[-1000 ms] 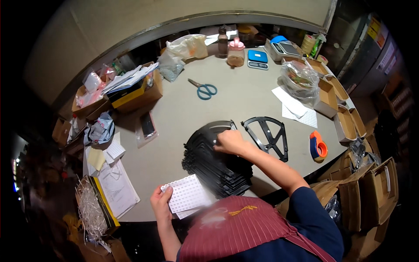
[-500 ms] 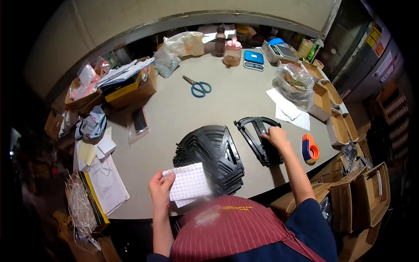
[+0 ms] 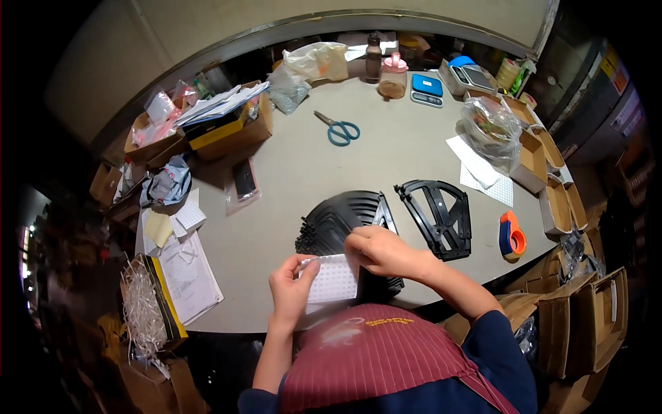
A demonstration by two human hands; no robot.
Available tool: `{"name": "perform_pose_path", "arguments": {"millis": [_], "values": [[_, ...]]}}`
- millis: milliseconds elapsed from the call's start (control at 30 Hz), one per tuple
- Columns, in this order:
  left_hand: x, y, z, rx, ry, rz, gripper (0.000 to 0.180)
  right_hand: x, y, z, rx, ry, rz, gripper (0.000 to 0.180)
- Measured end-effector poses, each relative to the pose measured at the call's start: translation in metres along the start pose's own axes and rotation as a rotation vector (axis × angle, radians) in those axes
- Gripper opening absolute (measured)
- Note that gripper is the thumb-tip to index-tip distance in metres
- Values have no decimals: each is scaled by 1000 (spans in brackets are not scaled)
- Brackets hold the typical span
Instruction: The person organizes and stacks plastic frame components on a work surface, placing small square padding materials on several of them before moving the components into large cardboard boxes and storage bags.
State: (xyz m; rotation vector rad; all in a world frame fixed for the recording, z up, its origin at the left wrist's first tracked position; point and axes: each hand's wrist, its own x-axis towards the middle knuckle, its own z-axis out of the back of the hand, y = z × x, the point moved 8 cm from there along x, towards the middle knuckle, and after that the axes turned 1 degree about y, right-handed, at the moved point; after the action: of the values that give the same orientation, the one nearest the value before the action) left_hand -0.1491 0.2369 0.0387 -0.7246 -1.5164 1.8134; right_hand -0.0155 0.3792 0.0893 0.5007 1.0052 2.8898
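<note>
In front of my body I hold up a white sheet of small printed labels (image 3: 332, 279). My left hand (image 3: 289, 290) grips its left edge between thumb and fingers. At the upper right corner of the sheet, my right hand (image 3: 387, 254) is closed in a pinch; its fingertips are partly hidden. Behind the sheet and hands lies a stack of fan-shaped black plastic frames (image 3: 329, 219), partly covered by them. A single black plastic frame (image 3: 441, 219) of similar shape lies flat to the right of the stack, touched by neither hand.
Scissors (image 3: 339, 131) lie mid-table, and an orange tape dispenser (image 3: 512, 238) sits at the right. Cardboard boxes (image 3: 529, 162) line the right edge near a plastic bag (image 3: 489, 127). Papers (image 3: 186, 283) and a filled carton (image 3: 238, 134) stand left. Digital scales (image 3: 427, 90) and bottles stand behind.
My right hand has left the single black frame and moved left to the label sheet. The frame now lies loose. The whole view has shifted slightly.
</note>
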Motion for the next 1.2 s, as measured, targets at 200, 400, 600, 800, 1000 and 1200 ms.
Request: {"name": "perform_pose_path", "arguments": {"millis": [200, 400, 600, 800, 1000, 1200], "values": [[-8, 28, 6, -197, -9, 129, 10, 0, 8, -24, -137, 3, 85, 24], [-13, 48, 14, -294, -11, 149, 14, 8, 4, -42, -146, 35, 95, 20], [-14, 86, 37, -441, -101, 271, 15, 31, -17, -38, -22, -8, 50, 9], [-20, 136, 56, -398, -127, 342, 18, 57, -145, -38, -143, 160, -435, 14], [-25, 157, 59, -445, -157, 369, 17, 60, -151, -41, -544, 40, -343, 28], [-28, 181, 65, -432, -169, 409, 18, 34, -125, -31, -395, 219, -551, 47]]}}
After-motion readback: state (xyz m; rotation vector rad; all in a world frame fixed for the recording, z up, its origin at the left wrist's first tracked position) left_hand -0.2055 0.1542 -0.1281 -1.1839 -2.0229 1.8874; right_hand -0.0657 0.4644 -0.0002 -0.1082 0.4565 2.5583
